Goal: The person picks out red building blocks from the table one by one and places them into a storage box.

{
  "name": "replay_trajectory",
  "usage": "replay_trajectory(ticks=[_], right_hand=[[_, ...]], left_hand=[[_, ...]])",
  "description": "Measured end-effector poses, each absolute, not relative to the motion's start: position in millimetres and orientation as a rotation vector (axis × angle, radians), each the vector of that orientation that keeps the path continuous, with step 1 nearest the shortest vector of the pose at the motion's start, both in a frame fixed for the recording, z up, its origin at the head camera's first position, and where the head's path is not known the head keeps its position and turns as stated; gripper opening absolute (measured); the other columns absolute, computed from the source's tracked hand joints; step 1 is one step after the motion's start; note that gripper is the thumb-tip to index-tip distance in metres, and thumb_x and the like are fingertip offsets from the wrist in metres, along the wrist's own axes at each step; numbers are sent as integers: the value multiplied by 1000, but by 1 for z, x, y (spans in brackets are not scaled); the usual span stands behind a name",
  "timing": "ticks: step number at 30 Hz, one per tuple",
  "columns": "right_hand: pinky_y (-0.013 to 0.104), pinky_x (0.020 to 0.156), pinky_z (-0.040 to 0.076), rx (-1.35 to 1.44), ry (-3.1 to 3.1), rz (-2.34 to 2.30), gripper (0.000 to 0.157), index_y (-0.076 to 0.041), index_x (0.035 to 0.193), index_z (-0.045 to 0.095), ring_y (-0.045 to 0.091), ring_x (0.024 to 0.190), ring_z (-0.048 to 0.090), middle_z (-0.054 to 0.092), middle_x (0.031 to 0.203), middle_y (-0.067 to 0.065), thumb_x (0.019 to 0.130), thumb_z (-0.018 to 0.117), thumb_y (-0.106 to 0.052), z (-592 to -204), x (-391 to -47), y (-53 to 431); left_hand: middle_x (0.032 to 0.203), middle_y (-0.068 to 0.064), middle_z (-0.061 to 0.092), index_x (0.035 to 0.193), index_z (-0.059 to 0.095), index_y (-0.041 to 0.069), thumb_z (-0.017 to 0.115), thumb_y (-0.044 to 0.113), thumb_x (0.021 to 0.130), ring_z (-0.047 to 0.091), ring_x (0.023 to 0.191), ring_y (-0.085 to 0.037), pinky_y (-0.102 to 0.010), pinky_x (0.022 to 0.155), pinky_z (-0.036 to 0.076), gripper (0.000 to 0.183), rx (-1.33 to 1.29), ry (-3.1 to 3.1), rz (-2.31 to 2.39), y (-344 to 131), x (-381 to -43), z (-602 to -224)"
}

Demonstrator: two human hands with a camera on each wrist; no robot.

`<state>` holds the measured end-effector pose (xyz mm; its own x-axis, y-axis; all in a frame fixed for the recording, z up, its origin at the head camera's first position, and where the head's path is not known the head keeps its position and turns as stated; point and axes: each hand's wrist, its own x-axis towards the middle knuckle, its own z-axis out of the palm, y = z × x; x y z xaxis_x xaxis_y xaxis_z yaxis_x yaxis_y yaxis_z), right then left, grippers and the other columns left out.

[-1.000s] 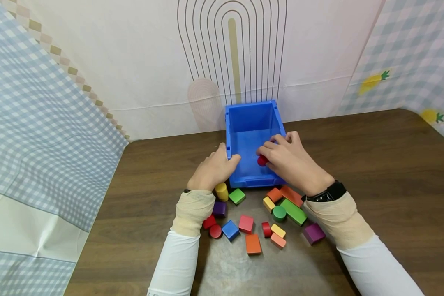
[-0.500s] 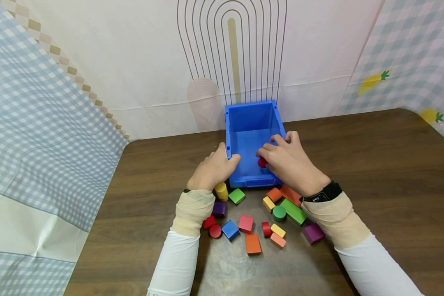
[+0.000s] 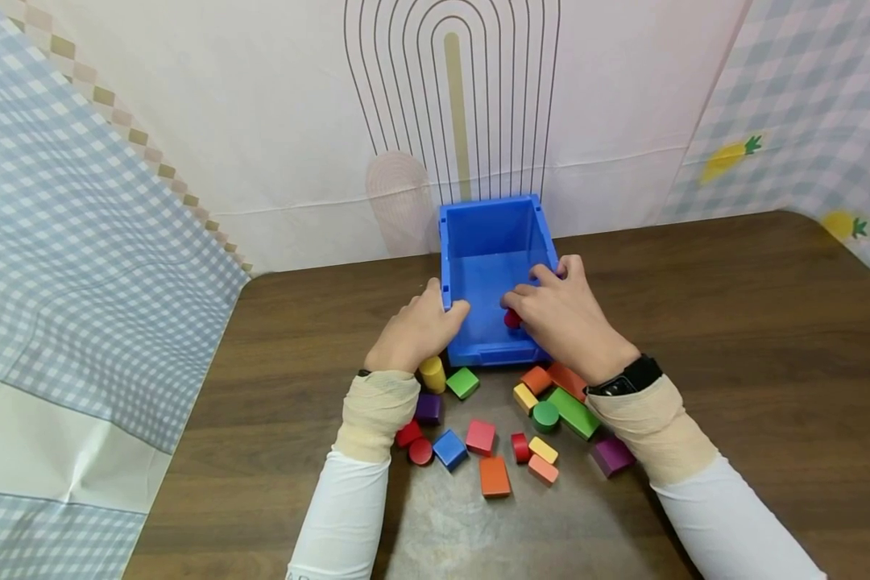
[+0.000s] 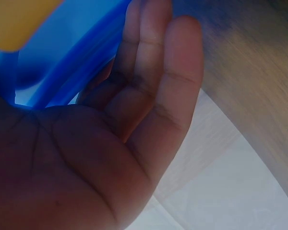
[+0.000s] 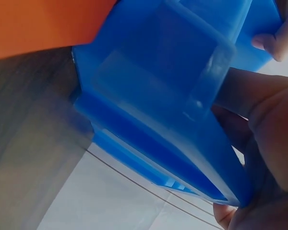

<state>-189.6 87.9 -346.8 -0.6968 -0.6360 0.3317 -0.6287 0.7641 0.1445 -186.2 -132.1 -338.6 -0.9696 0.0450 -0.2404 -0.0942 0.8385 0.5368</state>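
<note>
A blue plastic bin [image 3: 495,356] stands open-topped at the back of the table. My left hand [image 3: 416,330] grips its left wall, thumb over the rim inside and fingers along the outside. In the left wrist view the palm [image 4: 72,163] faces the bin's wall [image 4: 81,57]. My right hand [image 3: 564,322] reaches over the right wall and pinches a small round red block [image 3: 512,319] between thumb and forefinger inside the bin. Its other fingers lie at the right rim. In the right wrist view the hand [image 5: 273,129] touches the bin [image 5: 149,72], and the red block is hidden.
Wooden blocks lie in front of the bin: a yellow cylinder [image 3: 432,374], a purple block [image 3: 428,408], a blue cube [image 3: 450,449], an orange block [image 3: 495,477], a long green block [image 3: 574,413] and several others. A patterned cloth [image 3: 283,121] hangs behind the table.
My right wrist has shifted slightly left, and the red block sits a touch nearer the bin's front. The left hand keeps its place on the wall.
</note>
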Motion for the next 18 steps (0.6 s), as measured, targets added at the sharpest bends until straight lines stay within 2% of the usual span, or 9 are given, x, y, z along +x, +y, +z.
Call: replay_trajectory(ticks=[18], right_hand=[[58, 89, 37, 924, -2582, -192, 20, -17, 114, 81, 34, 101, 64, 80, 102, 9, 95, 80, -23, -351, -191, 85]], left_hand=[[164, -16, 43, 168, 21, 6, 42, 52, 103, 55, 136, -35, -56, 117, 41, 82, -39, 2775, 830, -132, -187, -338]])
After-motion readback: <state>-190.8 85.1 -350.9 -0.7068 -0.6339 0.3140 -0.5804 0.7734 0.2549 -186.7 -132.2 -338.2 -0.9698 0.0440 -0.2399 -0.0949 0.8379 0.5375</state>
